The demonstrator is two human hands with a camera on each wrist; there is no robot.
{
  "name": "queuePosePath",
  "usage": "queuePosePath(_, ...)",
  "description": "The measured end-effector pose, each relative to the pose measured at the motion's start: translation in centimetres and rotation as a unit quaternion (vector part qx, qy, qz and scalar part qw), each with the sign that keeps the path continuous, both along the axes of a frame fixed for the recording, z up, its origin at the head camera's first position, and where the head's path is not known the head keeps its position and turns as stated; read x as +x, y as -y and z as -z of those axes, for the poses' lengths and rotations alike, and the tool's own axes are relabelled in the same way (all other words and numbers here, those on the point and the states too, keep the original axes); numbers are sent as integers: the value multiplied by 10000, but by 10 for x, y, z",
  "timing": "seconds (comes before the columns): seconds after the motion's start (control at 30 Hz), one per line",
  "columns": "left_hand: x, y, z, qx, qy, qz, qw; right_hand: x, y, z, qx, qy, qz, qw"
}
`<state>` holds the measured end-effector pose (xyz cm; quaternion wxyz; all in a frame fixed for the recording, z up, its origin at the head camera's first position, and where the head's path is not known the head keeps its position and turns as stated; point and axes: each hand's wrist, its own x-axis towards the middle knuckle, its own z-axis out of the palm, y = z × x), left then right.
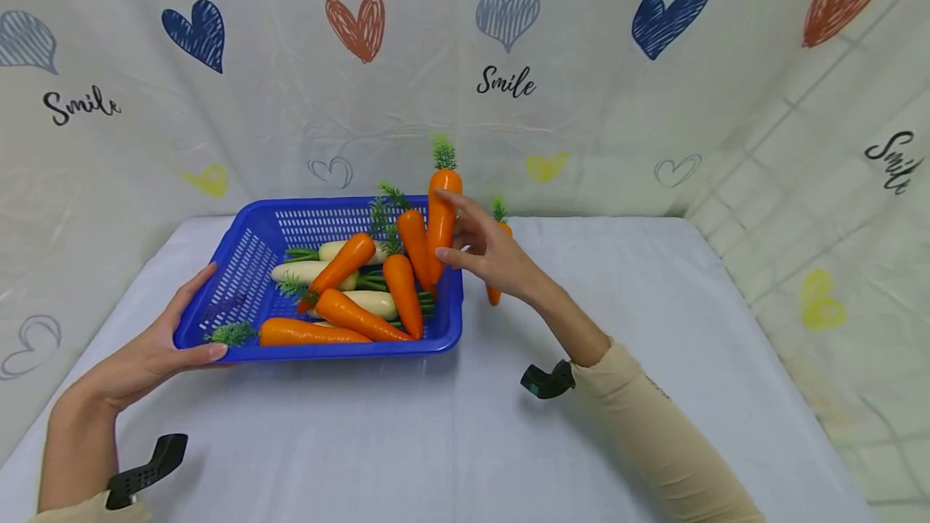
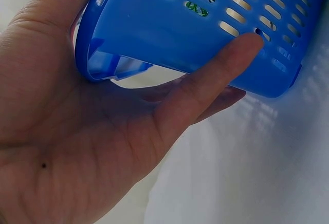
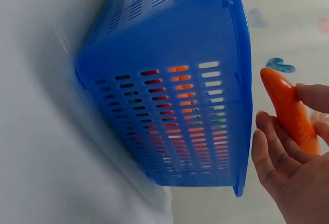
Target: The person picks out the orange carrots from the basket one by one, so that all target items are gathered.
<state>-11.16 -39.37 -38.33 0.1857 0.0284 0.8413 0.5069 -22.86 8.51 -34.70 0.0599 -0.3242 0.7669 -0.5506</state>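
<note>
A blue plastic basket (image 1: 429,345) with slotted walls holds several orange carrots (image 1: 356,315) and white radishes (image 1: 370,303). My left hand (image 1: 156,349) grips its near left corner, thumb over the rim and fingers against the outer wall, as the left wrist view shows. Over the right end of the basket my right hand (image 1: 490,253) pinches a carrot (image 1: 440,220) between thumb and fingers, its leafy top pointing up. In the right wrist view this carrot's tip (image 3: 277,88) shows beside the basket rim. Another carrot (image 1: 494,293) lies on the table behind the right hand, partly hidden.
A white cloth covers the table (image 1: 617,289). Behind it hangs a pale curtain (image 1: 581,119) printed with hearts and lettering. Each wrist carries a black camera mount, such as the right mount (image 1: 548,380).
</note>
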Motion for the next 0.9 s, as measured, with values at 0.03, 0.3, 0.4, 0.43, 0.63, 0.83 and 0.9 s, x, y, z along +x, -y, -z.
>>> queuePosePath(0.03,0,1,0,-22,-6,-5,10000,0,-1,1,23,-28,35,10000)
queuePosePath(0.3,0,1,0,15,-19,1,10000,0,-16,2,53,-25,162,9999)
queuePosePath(0.4,0,0,1,28,32,-34,10000,1,-22,4,75,-11,211,9997)
queuePosePath(0.43,0,0,1,27,47,-38,10000,2,-24,5,87,-1,239,9997)
queuePosePath(0.63,0,-1,0,24,18,-43,10000,1,-34,9,100,63,319,9994)
queuePosePath(0.83,0,-2,2,-20,10,-61,10000,-1,-42,13,232,29,421,9988)
queuePosePath(0.9,0,-2,2,-29,20,-63,10000,-1,-45,15,272,25,490,9984)
